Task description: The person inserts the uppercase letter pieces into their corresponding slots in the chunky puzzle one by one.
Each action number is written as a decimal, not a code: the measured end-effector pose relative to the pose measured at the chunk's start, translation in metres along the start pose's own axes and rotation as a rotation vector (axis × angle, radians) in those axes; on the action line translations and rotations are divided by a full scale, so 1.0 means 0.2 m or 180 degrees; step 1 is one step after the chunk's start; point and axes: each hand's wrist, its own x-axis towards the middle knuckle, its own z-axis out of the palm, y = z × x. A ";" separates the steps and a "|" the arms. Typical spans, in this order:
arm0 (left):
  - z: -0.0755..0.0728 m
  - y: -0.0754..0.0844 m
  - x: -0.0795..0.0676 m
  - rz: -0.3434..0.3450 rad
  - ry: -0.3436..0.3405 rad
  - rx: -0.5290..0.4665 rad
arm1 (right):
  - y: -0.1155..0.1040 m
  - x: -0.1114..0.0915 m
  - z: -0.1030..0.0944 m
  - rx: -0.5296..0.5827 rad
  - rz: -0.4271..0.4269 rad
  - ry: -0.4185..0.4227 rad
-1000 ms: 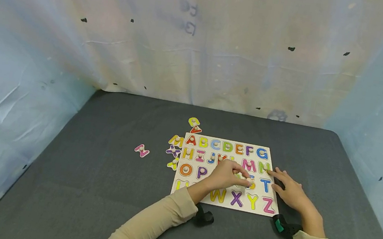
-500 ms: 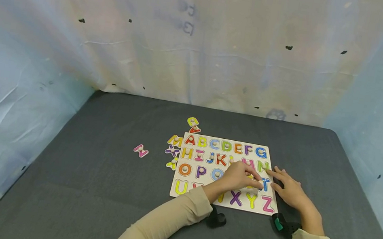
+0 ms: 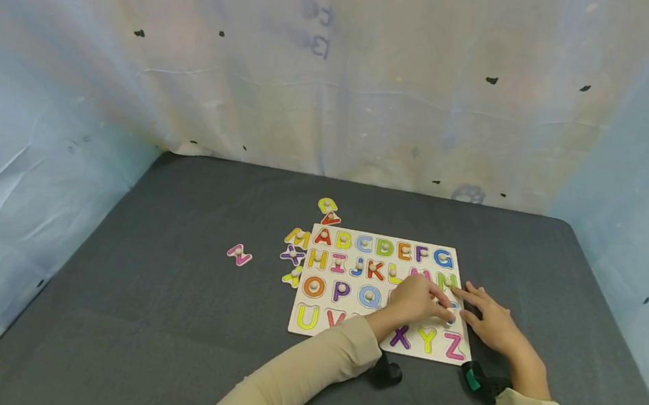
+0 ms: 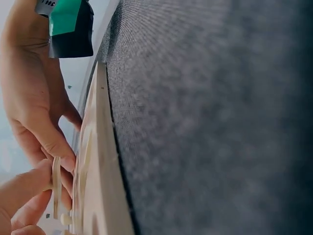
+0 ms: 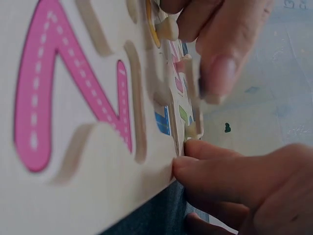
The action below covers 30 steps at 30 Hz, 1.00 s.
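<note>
A left hand (image 3: pixel 418 299) pinches a thin letter piece (image 4: pixel 56 188), likely light, stiff and best taken by its rim, over the alphabet board (image 3: pixel 325 303) at lower right of frame, the right hand (image 3: pixel 490 320), fingers nearly straight, apparently gripping nothing beside it.

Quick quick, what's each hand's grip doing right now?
Left grip: closed, pinching a puzzle piece; I can't tell which letter.
Right grip: open, holding no piece, fingers touching the edge of the alphabet board.
</note>
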 end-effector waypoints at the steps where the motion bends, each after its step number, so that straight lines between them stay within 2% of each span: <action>1: 0.00 0.01 0.00 -0.0060 0.0017 0.0055 | 0.00 0.00 0.00 -0.0006 -0.0005 0.0003; 4: 0.00 0.03 0.01 -0.0218 0.0079 0.0204 | 0.00 0.00 0.00 -0.0026 -0.0011 0.0012; 8: 0.01 0.04 0.01 -0.0309 0.0150 0.0338 | 0.00 0.00 0.00 -0.0009 0.0015 -0.0006; 17: 0.03 0.04 0.02 -0.0267 0.0225 0.0466 | 0.00 0.00 0.00 -0.0028 0.0003 0.0010; 25: 0.06 0.07 0.02 -0.0279 0.0258 0.0752 | 0.00 0.00 0.00 0.0007 0.0001 0.0000; 30: 0.04 0.07 0.00 -0.0202 0.0229 0.0652 | 0.00 0.00 0.00 0.0033 -0.0005 0.0011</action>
